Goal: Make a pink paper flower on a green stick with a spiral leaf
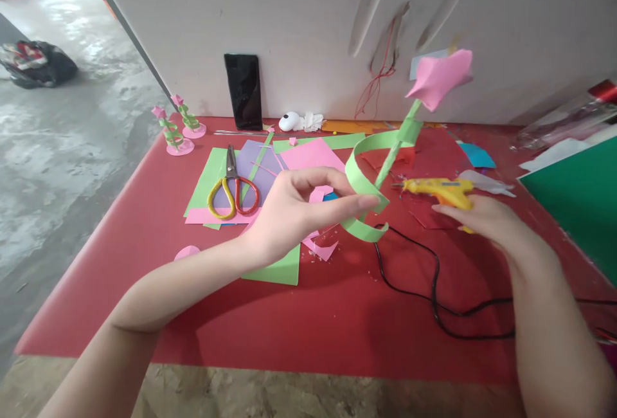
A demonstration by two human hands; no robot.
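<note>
My left hand is closed, thumb and fingers pinching a green paper strip that curls around the stem of a paper flower. The flower has a pink folded-paper head and tilts up to the right, above the table. At the right, my right hand has its fingers around the handle of a yellow hot glue gun. Its nozzle points left, toward the flower's stem but apart from it. Part of the grip is hidden by the fingers.
Scissors lie on green, purple and pink paper sheets on the red table. Two small paper flowers stand at the back left. A phone leans on the wall. A black cord loops at front right, near a green board.
</note>
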